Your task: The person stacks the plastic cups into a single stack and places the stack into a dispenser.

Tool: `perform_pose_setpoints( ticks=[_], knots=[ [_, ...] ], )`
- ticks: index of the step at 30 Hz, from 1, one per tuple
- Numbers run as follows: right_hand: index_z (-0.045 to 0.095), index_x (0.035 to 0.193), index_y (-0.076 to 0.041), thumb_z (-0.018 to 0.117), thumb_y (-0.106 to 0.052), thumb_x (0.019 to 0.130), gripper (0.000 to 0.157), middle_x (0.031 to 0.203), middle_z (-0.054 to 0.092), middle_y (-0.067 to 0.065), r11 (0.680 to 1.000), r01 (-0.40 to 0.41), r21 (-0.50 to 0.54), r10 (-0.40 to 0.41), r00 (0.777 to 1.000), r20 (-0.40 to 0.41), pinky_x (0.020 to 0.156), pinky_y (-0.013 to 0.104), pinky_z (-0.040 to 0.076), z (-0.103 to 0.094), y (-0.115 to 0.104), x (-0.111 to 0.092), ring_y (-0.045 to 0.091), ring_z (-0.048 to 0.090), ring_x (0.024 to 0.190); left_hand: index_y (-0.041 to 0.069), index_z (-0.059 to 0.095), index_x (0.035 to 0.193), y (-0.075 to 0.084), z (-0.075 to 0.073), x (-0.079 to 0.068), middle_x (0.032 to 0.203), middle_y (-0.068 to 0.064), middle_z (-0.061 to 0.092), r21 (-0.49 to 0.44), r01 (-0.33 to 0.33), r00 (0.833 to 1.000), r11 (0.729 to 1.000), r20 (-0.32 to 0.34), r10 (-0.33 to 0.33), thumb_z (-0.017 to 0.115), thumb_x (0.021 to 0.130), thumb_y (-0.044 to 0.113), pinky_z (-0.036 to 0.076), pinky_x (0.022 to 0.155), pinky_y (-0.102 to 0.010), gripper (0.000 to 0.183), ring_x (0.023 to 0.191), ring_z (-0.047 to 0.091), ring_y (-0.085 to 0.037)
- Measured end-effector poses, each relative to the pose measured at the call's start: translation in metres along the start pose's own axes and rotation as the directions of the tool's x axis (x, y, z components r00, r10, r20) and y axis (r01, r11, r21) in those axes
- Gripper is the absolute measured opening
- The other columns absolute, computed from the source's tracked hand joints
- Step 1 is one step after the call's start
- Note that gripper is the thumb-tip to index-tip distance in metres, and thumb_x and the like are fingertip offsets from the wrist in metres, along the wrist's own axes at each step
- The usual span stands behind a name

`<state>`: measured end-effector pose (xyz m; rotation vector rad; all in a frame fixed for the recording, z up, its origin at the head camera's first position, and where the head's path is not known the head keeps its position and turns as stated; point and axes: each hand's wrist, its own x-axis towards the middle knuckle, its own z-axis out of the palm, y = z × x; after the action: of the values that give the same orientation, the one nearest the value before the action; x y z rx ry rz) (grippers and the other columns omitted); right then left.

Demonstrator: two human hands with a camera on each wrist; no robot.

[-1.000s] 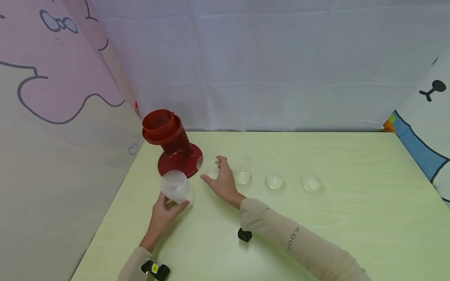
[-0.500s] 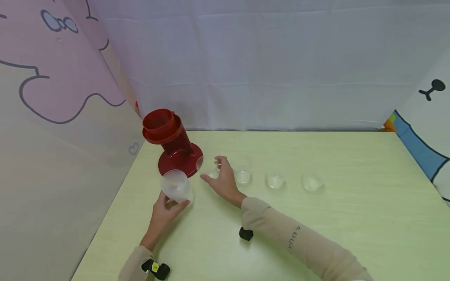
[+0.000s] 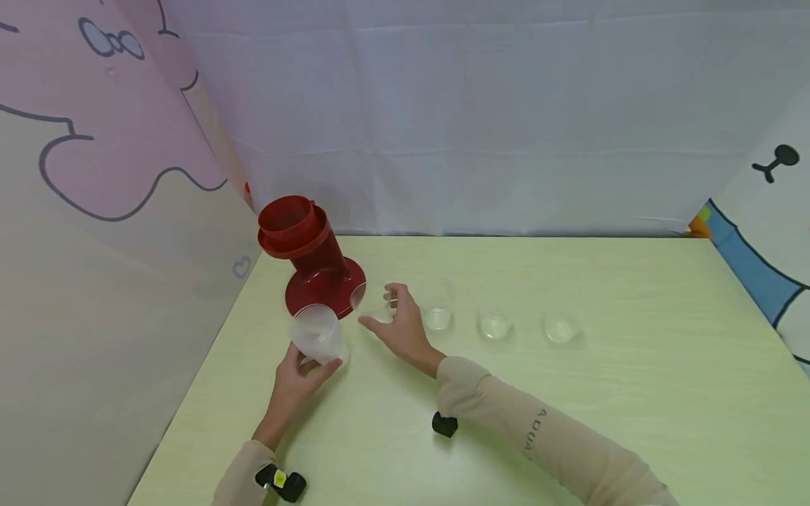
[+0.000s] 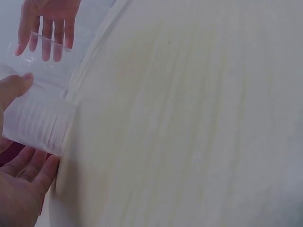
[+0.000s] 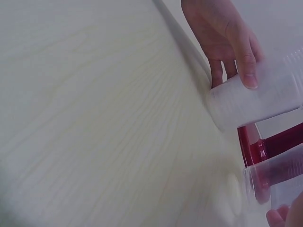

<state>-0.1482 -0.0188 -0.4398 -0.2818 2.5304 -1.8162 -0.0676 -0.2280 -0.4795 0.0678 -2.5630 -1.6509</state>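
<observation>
My left hand (image 3: 294, 386) grips a nested stack of clear plastic cups (image 3: 318, 336), thumb on one side and fingers on the other. The stack leans, its open rims facing up and away. To its right, my right hand (image 3: 405, 334) holds a single clear plastic cup (image 3: 370, 305) between thumb and fingers; in the left wrist view the fingers show through this cup (image 4: 45, 56). The cup overlaps the round base of a red stand (image 3: 325, 288) in the head view. Through the right wrist view, the left thumb lies along the stack (image 5: 265, 97).
Three clear cups stand in a row to the right: a near one (image 3: 437, 318), a middle one (image 3: 494, 325) and a far one (image 3: 560, 328). The red stand has a wide tube top at the back left. A white cloth wall (image 3: 481, 126) borders the light table (image 3: 633, 407).
The right hand and its single cup have edged very slightly left. The left hand keeps its hold on the stack, almost still.
</observation>
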Motion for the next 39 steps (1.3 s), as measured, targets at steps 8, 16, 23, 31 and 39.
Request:
perform_pose_setpoints(
  ticks=[8, 16, 23, 31, 39],
  knots=[
    [0.041, 0.128, -0.010, 0.079, -0.028, 0.078, 0.065, 0.119, 0.053, 0.006, 0.998, 0.042, 0.038, -0.043, 0.999, 0.007, 0.091, 0.035, 0.049, -0.001, -0.002, -0.002, 0.023, 0.051, 0.109, 0.022, 0.037, 0.137, -0.003, 0.000, 0.000, 0.130, 0.004, 0.050, 0.001, -0.010, 1.000, 1.000, -0.001, 0.010, 0.079, 0.078, 0.031, 0.048, 0.095, -0.035, 0.073, 0.117, 0.049, -0.017],
    [0.043, 0.126, -0.007, 0.080, -0.024, 0.077, 0.064, 0.115, 0.054, 0.008, 0.992, 0.083, 0.099, -0.084, 0.996, 0.001, 0.088, 0.043, 0.050, -0.005, -0.005, -0.004, 0.030, 0.052, 0.109, 0.021, 0.037, 0.137, -0.005, 0.000, 0.001, 0.130, 0.002, 0.050, 0.006, -0.016, 1.000, 1.000, -0.003, 0.016, 0.079, 0.078, 0.031, 0.048, 0.095, -0.035, 0.074, 0.117, 0.049, -0.018],
    [0.042, 0.126, -0.007, 0.080, -0.023, 0.077, 0.064, 0.115, 0.055, 0.009, 0.990, 0.092, 0.109, -0.094, 0.996, 0.009, 0.088, 0.046, 0.050, -0.007, -0.008, -0.005, 0.031, 0.052, 0.109, 0.019, 0.036, 0.138, -0.005, -0.001, 0.001, 0.131, -0.002, 0.049, 0.018, -0.015, 1.000, 1.000, -0.003, 0.015, 0.078, 0.079, 0.031, 0.048, 0.095, -0.040, 0.073, 0.118, 0.049, -0.023],
    [0.042, 0.127, -0.009, 0.079, -0.022, 0.077, 0.064, 0.116, 0.054, 0.007, 0.990, 0.095, 0.106, -0.097, 0.995, 0.011, 0.088, 0.045, 0.050, -0.009, -0.009, -0.004, 0.029, 0.052, 0.109, 0.020, 0.035, 0.139, -0.003, 0.000, 0.001, 0.133, -0.002, 0.049, 0.017, 0.000, 1.000, 1.000, -0.001, 0.000, 0.077, 0.079, 0.033, 0.047, 0.096, -0.040, 0.074, 0.120, 0.049, -0.023],
    [0.042, 0.126, -0.008, 0.079, -0.024, 0.077, 0.064, 0.116, 0.055, 0.007, 0.988, 0.103, 0.113, -0.104, 0.995, 0.005, 0.087, 0.045, 0.051, -0.012, -0.011, -0.005, 0.033, 0.052, 0.110, 0.014, 0.037, 0.138, 0.017, -0.002, -0.004, 0.134, -0.007, 0.048, -0.006, 0.023, 1.000, 1.000, 0.006, -0.023, 0.078, 0.079, 0.023, 0.046, 0.096, -0.041, 0.073, 0.122, 0.048, -0.026]
  ],
)
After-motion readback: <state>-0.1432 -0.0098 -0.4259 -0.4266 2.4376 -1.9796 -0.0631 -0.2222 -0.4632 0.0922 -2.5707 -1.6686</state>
